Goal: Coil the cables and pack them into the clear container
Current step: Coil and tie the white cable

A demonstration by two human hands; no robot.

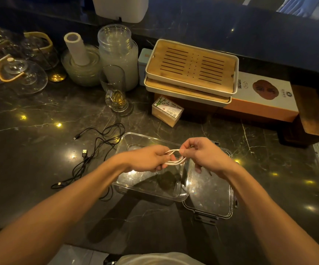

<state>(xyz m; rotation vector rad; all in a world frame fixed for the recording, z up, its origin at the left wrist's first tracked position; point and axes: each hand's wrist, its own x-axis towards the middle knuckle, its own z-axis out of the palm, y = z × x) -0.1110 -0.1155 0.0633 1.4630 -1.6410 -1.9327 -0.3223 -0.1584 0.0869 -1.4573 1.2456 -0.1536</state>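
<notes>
The person holds a white cable (174, 157) between both hands, directly above the clear container (151, 169). The left hand (149, 159) is clenched around one end of the gathered loops, and the right hand (202, 153) pinches the other end between thumb and fingers, so several strands run taut between them. Holding it over the open tub looks deliberate: once the coil is tidy it can simply be lowered in.

The container sits on the dark marble bench (40, 115) at the centre of the view and appears empty, though reflections make its floor hard to read. Its lid (212, 197) lies flat at about 4 o'clock from the tub, touching its right edge, out of the way of the opening.

At 9 o'clock from the container a black cable (97, 148) sprawls uncoiled on the bench, its plugs splayed apart; part of it lies close to the tub's left wall. By the look of things it has yet to be coiled.

At 12 o'clock, well apart, stand a glass cup (116, 92), a small box (167, 110) and stacked bamboo trays (191, 71). None of these blocks the hands or the tub's opening.
</notes>
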